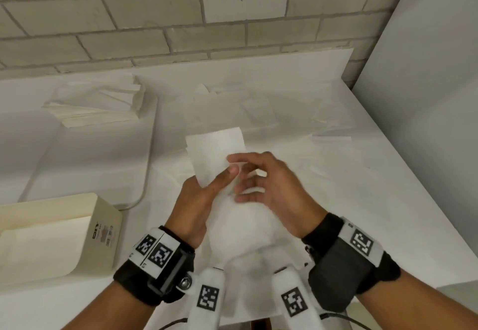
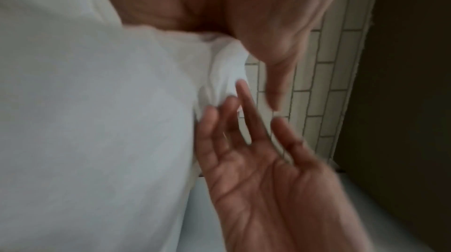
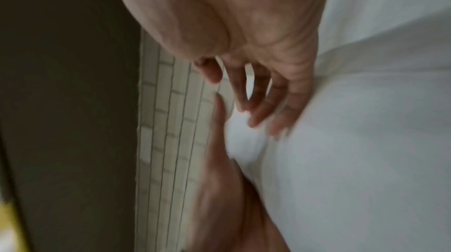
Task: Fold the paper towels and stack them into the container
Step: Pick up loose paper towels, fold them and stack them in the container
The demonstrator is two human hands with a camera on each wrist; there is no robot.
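1. We see a white paper-covered table (image 1: pixel 323 174) running up to a pale brick wall (image 1: pixel 155 19); we place everything else relative to the cream rectangular plastic container (image 1: pixel 103 226), which sits at the table's near left edge.
2. The container stands open-topped, with a barcode label on its end wall; inside it we make out a pale flat surface, and we cannot tell whether that is folded towels or the bare floor.
3. Beyond the container, toward the wall, lies a flat white tray with rounded corners (image 1: pixel 144 148), and on its far end rests an untidy stack of white paper towels (image 1: pixel 98 107).
4. To the right of the container, our two hands hold a single white paper towel (image 1: pixel 214 151) lifted above the table; its upper part stands up as a narrow folded panel, and the rest hangs down toward our wrists.
5. Our left hand (image 1: pixel 199 195) grips the towel, thumb pressed on its front and fingers hidden behind it.
6. Our right hand (image 1: pixel 269 182), farther right of the container, has its fingers spread and loosely bent, the tips touching the towel's edge beside the left thumb; the blurred wrist views do not show a firm pinch.
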